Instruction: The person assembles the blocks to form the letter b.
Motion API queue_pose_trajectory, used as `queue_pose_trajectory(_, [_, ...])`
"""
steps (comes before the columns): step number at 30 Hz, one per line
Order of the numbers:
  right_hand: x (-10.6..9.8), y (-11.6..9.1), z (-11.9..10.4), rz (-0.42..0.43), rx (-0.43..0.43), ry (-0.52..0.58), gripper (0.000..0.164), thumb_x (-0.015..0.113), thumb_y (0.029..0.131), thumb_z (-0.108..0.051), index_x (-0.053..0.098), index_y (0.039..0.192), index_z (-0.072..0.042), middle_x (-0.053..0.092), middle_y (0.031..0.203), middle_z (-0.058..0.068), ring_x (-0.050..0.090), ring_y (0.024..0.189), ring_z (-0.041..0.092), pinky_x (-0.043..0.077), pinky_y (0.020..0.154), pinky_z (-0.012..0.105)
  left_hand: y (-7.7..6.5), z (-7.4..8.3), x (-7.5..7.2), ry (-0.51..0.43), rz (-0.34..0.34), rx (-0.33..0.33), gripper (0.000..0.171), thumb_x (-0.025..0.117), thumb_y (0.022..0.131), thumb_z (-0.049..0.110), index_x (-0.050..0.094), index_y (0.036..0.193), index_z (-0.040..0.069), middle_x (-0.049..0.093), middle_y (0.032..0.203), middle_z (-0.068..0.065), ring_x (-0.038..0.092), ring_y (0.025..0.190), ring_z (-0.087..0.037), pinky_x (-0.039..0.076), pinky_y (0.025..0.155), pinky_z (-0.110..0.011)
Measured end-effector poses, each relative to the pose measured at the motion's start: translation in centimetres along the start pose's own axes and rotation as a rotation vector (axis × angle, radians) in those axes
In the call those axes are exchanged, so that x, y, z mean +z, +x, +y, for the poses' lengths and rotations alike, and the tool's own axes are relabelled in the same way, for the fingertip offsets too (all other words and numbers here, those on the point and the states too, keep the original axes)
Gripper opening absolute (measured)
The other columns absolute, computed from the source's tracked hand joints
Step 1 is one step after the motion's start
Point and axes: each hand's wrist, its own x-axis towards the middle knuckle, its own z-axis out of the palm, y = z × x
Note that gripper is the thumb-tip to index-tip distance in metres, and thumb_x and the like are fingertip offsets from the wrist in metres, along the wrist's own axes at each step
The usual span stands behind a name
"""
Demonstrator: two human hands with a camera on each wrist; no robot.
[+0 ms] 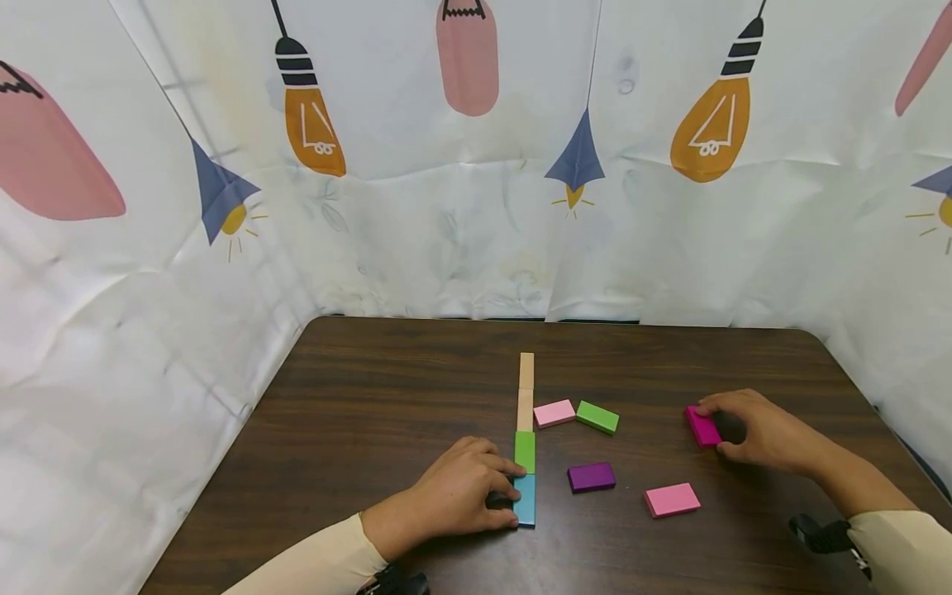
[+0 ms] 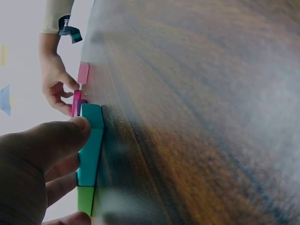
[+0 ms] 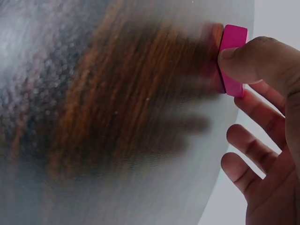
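Note:
A blue wooden block [image 1: 525, 501] forms the near end of a straight row on the table. My left hand [image 1: 464, 487] touches its left side with the fingertips, the thumb by its near corner. Just beyond it in the row lies a green block [image 1: 525, 452], near the index fingertip. At the right, my right hand [image 1: 759, 430] pinches a magenta block [image 1: 702, 427] between thumb and fingers. The right wrist view shows the thumb [image 3: 239, 63] across this magenta block [image 3: 234, 35], with the other fingers spread behind and below.
Two plain wooden blocks [image 1: 525, 388] continue the row away from me. To its right lie a light pink block [image 1: 554, 413], another green block [image 1: 597, 417], a purple block [image 1: 591, 478] and a pink block [image 1: 672, 500]. A printed white curtain [image 1: 446, 240] hangs behind the brown table [image 1: 387, 380].

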Motion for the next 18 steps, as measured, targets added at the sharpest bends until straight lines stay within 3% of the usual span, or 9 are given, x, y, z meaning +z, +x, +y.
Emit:
queue_pose_trajectory(10, [0.4, -0.1, 0.3, 0.071, -0.036, 0.001, 0.05, 0.091, 0.075, -0.02, 0.071, 0.121, -0.014, 0.066, 0.127, 0.011, 0.057, 0.117, 0.039, 0.05, 0.09, 0.063, 0.0, -0.1, 0.0, 0.0, 0.008, 0.009, 0.024, 0.078, 0.088, 0.049, 0.083, 0.105, 0.032, 0.066, 0.128, 0.019, 0.058, 0.111, -0.011, 0.044, 0.102, -0.039])
queue_pose_trajectory(18, [0.8, 0.0, -1.3, 0.146, -0.116, -0.046, 0.05, 0.094, 0.072, -0.024, 0.073, 0.117, -0.024, 0.066, 0.126, -0.003, 0.058, 0.113, 0.022, 0.055, 0.089, 0.041, 0.0, 0.0, 0.0, 0.0, 0.012, 0.014, 0.024, 0.079, 0.088, 0.048, 0.083, 0.104, 0.032, 0.066, 0.128, 0.019, 0.059, 0.111, -0.011, 0.044, 0.102, -0.039])
